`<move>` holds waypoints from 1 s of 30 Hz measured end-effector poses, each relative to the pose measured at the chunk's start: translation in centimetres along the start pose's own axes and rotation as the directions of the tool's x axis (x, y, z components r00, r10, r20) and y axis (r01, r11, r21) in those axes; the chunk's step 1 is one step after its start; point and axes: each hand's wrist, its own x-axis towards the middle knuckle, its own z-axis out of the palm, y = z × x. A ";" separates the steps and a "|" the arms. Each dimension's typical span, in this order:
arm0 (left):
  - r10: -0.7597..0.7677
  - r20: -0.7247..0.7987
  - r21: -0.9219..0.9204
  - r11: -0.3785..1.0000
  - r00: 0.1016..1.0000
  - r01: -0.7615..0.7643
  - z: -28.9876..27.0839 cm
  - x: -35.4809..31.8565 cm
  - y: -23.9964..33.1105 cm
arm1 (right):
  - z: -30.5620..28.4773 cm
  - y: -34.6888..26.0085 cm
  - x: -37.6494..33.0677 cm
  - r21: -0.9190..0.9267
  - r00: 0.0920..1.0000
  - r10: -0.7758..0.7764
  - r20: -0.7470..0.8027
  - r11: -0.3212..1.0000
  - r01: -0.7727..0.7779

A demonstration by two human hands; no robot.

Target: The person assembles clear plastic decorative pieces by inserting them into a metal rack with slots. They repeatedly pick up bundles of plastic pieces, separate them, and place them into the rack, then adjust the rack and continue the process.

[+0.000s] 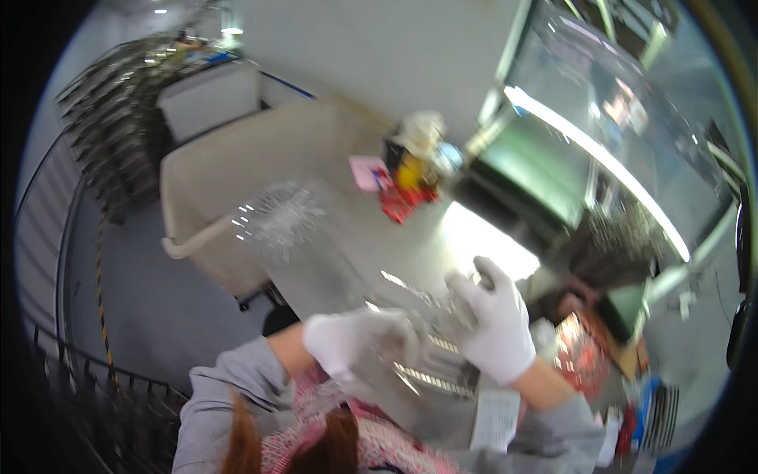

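Both my hands wear white gloves and are held over the metal worktable (pixel 339 272). My left hand (pixel 359 340) is curled, its fingertips smeared by motion around something greyish and see-through. To its right, my right hand (pixel 497 328) is bent with thumb and forefinger raised; a shiny, clear-looking piece shows at its fingers, too blurred to name. Between and below the hands lie shiny slotted metal strips (pixel 434 383). Farther off on the table sits a heap of clear, glinting pieces (pixel 284 217).
A large cream bin (pixel 237 174) stands against the table's left side, with a white bin (pixel 209 103) behind. Red, yellow and pink items (pixel 407 178) gather at the table's back. At right is a machine with a glass panel and bright light tube (pixel 600 154). A white paper (pixel 496 420) lies near me.
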 end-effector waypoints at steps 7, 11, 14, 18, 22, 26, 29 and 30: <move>0.100 -0.047 -0.097 0.990 0.994 -0.104 1.1 0.7 0.1 | 1.7 -0.5 0.9 0.065 0.993 -0.032 -0.111 0.997 0.039; -0.181 0.229 0.606 0.795 0.957 0.005 0.9 1.5 3.0 | 1.2 1.6 1.2 -0.080 0.988 -0.139 0.072 0.986 0.144; -0.542 0.278 0.896 0.443 0.794 -0.011 0.3 1.8 4.5 | 0.9 2.7 1.0 0.306 0.834 0.167 0.526 0.877 -0.369; -0.056 0.050 0.556 0.831 0.997 0.019 -0.2 0.9 4.7 | 3.1 1.7 -0.9 0.219 0.974 0.182 0.132 0.953 -0.208; -0.140 -0.182 0.187 0.967 0.973 0.174 0.9 0.4 2.7 | 5.9 0.1 -2.6 0.188 0.995 0.071 -0.074 0.981 -0.056; -0.127 -0.270 -0.004 0.991 0.954 0.131 2.0 0.4 0.5 | 7.7 -0.5 -3.1 0.347 0.978 0.197 -0.067 0.924 -0.162; -0.066 -0.363 -0.113 0.993 0.929 0.026 2.0 0.4 -0.4 | 8.6 -0.6 -3.3 0.472 0.963 0.271 0.003 0.848 -0.240; -0.078 -0.405 -0.206 0.978 0.911 -0.008 1.8 0.4 -0.7 | 8.7 -0.5 -3.3 0.504 0.951 0.306 0.049 0.814 -0.288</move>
